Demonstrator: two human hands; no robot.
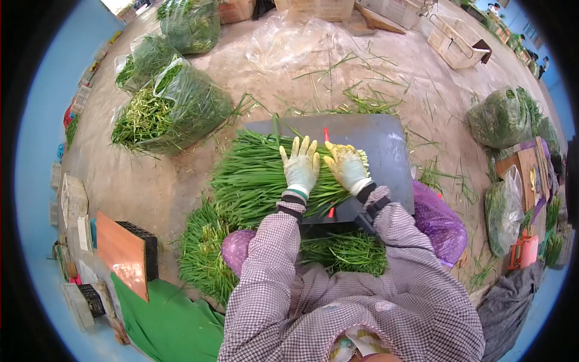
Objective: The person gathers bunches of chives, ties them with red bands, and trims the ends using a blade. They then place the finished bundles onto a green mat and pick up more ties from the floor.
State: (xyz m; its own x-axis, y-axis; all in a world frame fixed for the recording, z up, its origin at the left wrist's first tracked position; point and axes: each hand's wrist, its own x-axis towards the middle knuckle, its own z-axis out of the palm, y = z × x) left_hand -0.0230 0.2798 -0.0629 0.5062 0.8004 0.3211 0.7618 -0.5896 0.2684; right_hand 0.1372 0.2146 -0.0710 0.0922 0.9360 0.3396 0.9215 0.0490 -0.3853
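Note:
A thick bundle of garlic chives (253, 175) lies across a dark flat board (389, 142), green leaves to the left and pale cut ends (363, 158) to the right. My left hand (300, 166), in a white glove with yellowed fingers, rests flat on the leaves with its fingers spread. Closer to the pale ends, my gloved right hand (347, 166) has its fingers bent over the stems, the tips partly hidden. A red strip (331, 212) passes beneath the bundle and shows at both sides of it.
More chives (347, 252) lie under the board's near edge, and another heap (205, 247) is at the left. Stuffed plastic bags (199, 102) stand at the far left, others (500, 117) at the right. An orange-brown panel (122, 250) leans at the left. Loose leaves litter the floor.

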